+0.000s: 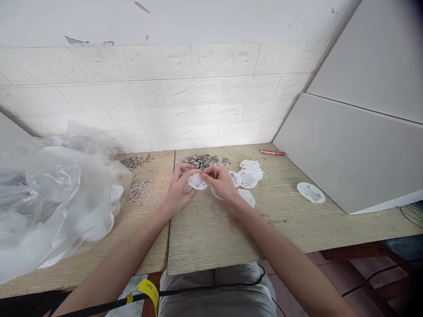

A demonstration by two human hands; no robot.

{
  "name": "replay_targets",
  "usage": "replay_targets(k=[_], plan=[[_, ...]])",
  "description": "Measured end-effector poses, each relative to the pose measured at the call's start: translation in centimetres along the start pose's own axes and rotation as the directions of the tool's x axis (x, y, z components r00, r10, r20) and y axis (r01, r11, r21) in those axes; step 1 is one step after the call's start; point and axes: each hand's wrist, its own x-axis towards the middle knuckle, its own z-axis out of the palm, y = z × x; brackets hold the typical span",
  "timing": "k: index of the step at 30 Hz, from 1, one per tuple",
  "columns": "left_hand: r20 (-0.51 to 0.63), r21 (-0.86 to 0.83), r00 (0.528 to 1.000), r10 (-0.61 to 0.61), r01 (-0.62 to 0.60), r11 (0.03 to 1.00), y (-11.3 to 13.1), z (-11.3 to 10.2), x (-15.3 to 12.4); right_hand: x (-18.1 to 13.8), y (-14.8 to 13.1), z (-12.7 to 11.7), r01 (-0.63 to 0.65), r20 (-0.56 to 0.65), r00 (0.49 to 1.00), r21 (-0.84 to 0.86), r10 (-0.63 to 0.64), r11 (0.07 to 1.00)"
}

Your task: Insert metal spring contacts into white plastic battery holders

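A round white plastic disc (197, 182) is held just above the wooden table, between both my hands. My left hand (179, 189) grips its left edge, thumb below and fingers above. The fingertips of my right hand (220, 180) are pinched together at the disc's upper right edge; whether a small part is between them I cannot make out. Behind the hands lies a heap of small metal pieces (201, 160). More white discs (248, 178) lie overlapping right of my right hand, some partly hidden by it.
A large clear plastic bag (76, 193) of white discs fills the left side. Small metal bits (140, 188) are scattered beside it. At the right are a lone disc (310, 193), a red pen (273, 152) and a grey panel (357, 154). A white brick-patterned wall (175, 97) stands behind.
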Motion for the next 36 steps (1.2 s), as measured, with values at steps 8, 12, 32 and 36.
replay_targets(k=[8,12,32,36], plan=[[0.265,-0.503,0.912,-0.312,0.407,0.763,-0.22,0.70,-0.44,-0.08,-0.29,-0.13,0.030,0.013,0.999,0.075,-0.031,0.997],[0.296,-0.548,0.883,-0.364,0.469,0.692,-0.04,0.61,-0.33,-0.22,-0.56,-0.12,0.014,-0.001,1.000,0.040,-0.014,0.999],[0.164,-0.419,0.930,-0.328,0.367,0.831,0.35,0.58,-0.39,-0.14,-0.77,-0.52,0.115,-0.108,0.982,-0.322,-0.157,0.940],[0.178,-0.388,0.931,-0.319,0.365,0.846,0.35,0.58,-0.39,-0.16,-0.77,-0.49,0.173,-0.071,0.973,-0.410,-0.220,0.896]])
